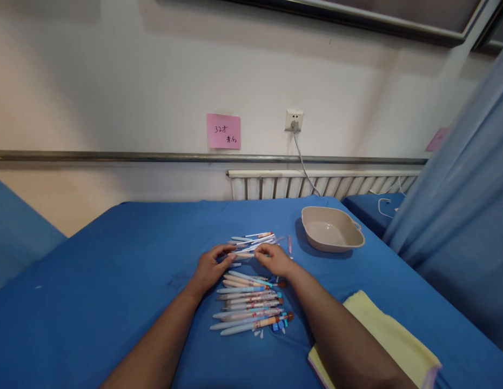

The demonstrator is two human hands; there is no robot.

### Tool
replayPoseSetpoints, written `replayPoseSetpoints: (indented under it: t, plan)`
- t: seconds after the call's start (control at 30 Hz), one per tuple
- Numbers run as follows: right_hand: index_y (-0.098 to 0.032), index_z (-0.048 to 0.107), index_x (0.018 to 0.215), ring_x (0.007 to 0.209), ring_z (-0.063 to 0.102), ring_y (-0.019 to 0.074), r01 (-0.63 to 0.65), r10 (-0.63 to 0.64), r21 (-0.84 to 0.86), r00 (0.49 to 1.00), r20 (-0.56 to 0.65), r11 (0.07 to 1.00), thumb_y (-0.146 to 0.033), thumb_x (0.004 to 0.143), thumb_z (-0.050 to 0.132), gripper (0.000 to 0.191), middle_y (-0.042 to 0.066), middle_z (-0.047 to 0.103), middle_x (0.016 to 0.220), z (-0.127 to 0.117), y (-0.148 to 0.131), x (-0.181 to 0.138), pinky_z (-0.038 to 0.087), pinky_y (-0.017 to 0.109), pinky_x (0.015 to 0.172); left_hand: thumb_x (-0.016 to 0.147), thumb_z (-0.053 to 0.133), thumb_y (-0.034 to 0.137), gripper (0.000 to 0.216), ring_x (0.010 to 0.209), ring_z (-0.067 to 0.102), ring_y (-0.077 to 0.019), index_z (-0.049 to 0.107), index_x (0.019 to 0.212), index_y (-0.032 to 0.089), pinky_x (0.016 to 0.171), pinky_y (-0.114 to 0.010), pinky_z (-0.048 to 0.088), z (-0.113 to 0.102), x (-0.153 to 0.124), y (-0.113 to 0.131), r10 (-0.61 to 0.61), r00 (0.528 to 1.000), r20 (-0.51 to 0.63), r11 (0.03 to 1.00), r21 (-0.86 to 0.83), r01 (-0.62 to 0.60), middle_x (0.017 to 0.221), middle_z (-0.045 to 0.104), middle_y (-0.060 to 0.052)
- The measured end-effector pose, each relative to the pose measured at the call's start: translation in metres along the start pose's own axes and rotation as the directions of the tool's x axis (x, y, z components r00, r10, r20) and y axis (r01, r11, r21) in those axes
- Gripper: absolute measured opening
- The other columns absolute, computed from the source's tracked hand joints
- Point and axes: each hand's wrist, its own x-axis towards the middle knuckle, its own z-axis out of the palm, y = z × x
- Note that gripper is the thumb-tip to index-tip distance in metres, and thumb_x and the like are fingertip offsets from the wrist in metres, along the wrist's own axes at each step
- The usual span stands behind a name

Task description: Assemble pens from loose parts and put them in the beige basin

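Note:
Above the blue-covered surface, a slim peach-coloured pen part (245, 255) lies crosswise between my two hands. Its left end is between the thumb and fingers of my left hand (210, 268), while my right hand (276, 260) pinches the other end. Just beyond my fingers is a loose pile of thin white refills and pen parts (255, 243). Nearer to me, several pens (251, 303) with pale blue, peach and patterned barrels lie side by side. Small blue pieces (279, 326) and tiny clear tips (259, 334) sit by their lower right end.
A beige basin (333, 229) stands at the back right, with a pink stick-like piece (289, 244) to its left. A folded yellow cloth (381, 337) lies under my right forearm. Behind are a radiator (275, 186) and a plugged-in cord (302, 156); a blue curtain (457, 216) hangs right.

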Motion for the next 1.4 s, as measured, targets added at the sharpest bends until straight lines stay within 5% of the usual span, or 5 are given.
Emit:
replayPoseSetpoints:
  t: [0.33,0.53,0.7,0.93,1.4]
  plan:
    - [-0.015,0.062,0.073,0.052,0.044,0.0081,-0.040,0.053,0.247,0.998,-0.045,0.968,-0.036,0.070,0.062,0.020,-0.004,0.053,0.059,0.000,-0.003,0.002,0.035,0.020,0.052,0.084,0.043,0.046,0.036,0.057,0.055,-0.0139,0.064,0.088,0.017,0.056,-0.024,0.044,0.006,-0.001,0.007,-0.141,0.989,0.038,0.985,-0.090,0.144,0.063,0.061,0.001]
    - [-0.016,0.064,0.072,0.056,0.047,0.0102,-0.038,0.056,0.239,0.996,-0.070,0.970,-0.037,0.069,0.062,0.021,-0.003,0.055,0.060,-0.001,-0.002,0.003,0.037,0.022,0.056,0.072,0.061,0.042,0.045,0.085,0.061,-0.0197,0.059,0.110,0.018,0.077,-0.030,0.048,0.006,-0.002,0.016,-0.041,0.999,0.019,0.994,-0.102,0.042,0.097,0.066,-0.005]
    - [-0.016,0.064,0.074,0.056,0.048,0.0103,-0.040,0.057,0.259,0.997,-0.056,0.965,-0.037,0.069,0.063,0.021,-0.003,0.057,0.062,0.000,0.002,0.004,0.038,0.022,0.056,0.083,0.043,0.048,0.040,0.060,0.059,-0.0157,0.062,0.100,0.017,0.058,-0.025,0.046,0.006,-0.002,0.013,-0.169,0.985,0.040,0.979,-0.110,0.172,0.068,0.065,0.000]
    - [-0.015,0.065,0.073,0.062,0.052,0.0115,-0.025,0.042,0.240,0.997,-0.069,0.970,-0.036,0.069,0.063,0.022,-0.001,0.060,0.066,-0.003,0.005,0.005,0.041,0.023,0.059,0.073,0.059,0.044,0.040,0.084,0.063,-0.0203,0.063,0.101,0.017,0.077,-0.031,0.049,0.007,-0.001,0.010,-0.062,0.998,0.034,0.992,-0.107,0.065,0.093,0.068,-0.006]
    - [-0.015,0.065,0.071,0.055,0.050,0.0112,-0.172,0.180,0.060,0.965,-0.190,0.983,-0.044,0.075,0.055,0.031,-0.001,0.059,0.061,-0.029,0.033,0.006,0.043,0.023,0.052,0.080,0.048,0.045,0.038,0.090,0.064,-0.0223,0.063,0.102,0.018,0.079,-0.030,0.047,-0.006,0.003,-0.004,-0.175,0.979,-0.104,0.956,0.218,0.194,0.100,0.069,-0.007]
